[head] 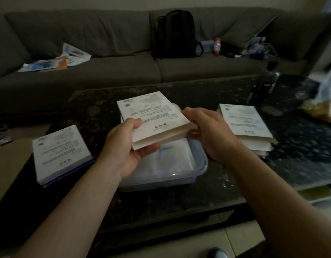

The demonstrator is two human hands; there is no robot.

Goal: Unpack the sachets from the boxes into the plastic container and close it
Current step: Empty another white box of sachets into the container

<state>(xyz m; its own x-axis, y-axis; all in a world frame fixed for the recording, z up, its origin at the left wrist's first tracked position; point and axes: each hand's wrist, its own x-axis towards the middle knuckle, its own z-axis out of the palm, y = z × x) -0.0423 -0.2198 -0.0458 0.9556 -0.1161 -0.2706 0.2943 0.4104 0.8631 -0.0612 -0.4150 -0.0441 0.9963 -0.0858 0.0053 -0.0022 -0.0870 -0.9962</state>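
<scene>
A flat white box (pixel 151 116) with printed text is held tilted above the clear plastic container (pixel 200 168). My left hand (pixel 123 149) grips its near left corner, thumb on top and fingers underneath. My right hand (pixel 207 131) grips its right end, fingers curled round the edge. White sachets (pixel 172 161) lie inside the container. On the left, another white box (pixel 60 153) rests on the container's purple-edged lid (pixel 71 172). A stack of white boxes (pixel 246 127) sits to the right.
Everything stands on a dark marble coffee table (pixel 179 202). A dark bottle (pixel 263 86) and a bag (pixel 323 107) sit at its far right. Behind is a grey sofa (pixel 105 67) with a black backpack (pixel 174 34) and scattered papers (pixel 54 60).
</scene>
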